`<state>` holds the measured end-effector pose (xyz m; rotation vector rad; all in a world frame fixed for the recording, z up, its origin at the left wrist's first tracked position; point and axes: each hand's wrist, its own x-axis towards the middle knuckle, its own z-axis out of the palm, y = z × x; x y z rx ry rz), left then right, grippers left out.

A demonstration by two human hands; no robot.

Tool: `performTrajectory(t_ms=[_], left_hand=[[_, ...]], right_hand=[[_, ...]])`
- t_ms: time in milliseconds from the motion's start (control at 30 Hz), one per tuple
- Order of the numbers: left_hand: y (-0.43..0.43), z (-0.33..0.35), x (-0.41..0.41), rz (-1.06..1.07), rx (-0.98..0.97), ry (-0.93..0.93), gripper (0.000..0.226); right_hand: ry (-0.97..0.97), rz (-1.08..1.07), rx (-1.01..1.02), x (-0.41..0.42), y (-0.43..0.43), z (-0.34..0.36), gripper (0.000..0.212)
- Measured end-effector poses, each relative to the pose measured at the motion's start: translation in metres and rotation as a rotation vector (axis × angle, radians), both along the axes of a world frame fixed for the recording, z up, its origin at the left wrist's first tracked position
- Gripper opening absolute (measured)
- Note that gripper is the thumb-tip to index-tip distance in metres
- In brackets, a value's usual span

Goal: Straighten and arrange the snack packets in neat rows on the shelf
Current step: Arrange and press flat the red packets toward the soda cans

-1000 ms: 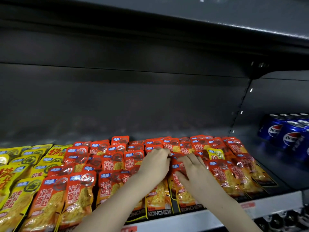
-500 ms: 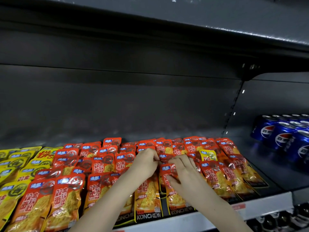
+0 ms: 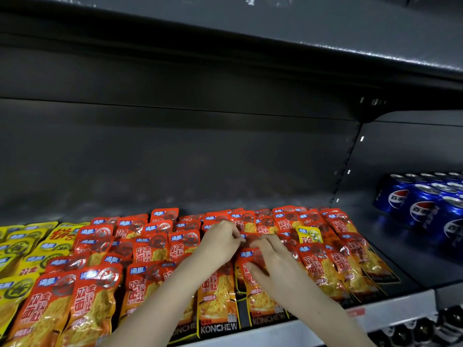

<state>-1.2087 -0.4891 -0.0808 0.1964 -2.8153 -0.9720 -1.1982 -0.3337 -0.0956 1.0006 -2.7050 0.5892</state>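
Note:
Several red-orange snack packets (image 3: 155,249) lie in overlapping rows across the shelf (image 3: 280,333), with yellow packets (image 3: 22,251) at the left. My left hand (image 3: 220,242) and my right hand (image 3: 271,261) meet over the middle rows. The left hand's fingers are curled and pinch the top edge of a red packet (image 3: 246,240). My right hand lies on the packet just in front, a red one (image 3: 260,296), fingers bent over its top and thumb pressed on its face. One yellow-topped packet (image 3: 308,234) sits among the red ones at the right.
Blue Pepsi cans (image 3: 423,204) stand in rows at the right on the adjoining shelf. A dark back wall and an upper shelf (image 3: 325,41) close the space above. More dark items (image 3: 426,331) show below the shelf's front rail at the lower right.
Both hands have stayed together over the middle packets, shifting slightly forward and left with small finger movements. The view has drifted to the right.

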Motion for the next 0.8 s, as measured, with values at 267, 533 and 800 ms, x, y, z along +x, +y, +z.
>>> performTrajectory(t_ms=[267,533,800], left_hand=[[0.001,0.0,-0.002,-0.037,0.009,0.044,0.022],[-0.006,-0.009,-0.013,0.119,-0.156,0.194,0.024],[-0.011,-0.029,-0.024,0.12,-0.26,0.15,0.02]], right_hand=[[-0.016,-0.025,-0.003,-0.01,-0.004,0.006,0.028],[-0.062,-0.229,-0.065,-0.052,-0.009,0.019,0.018],[-0.208,-0.251,0.008,-0.073,-0.021,0.017,0.021]])
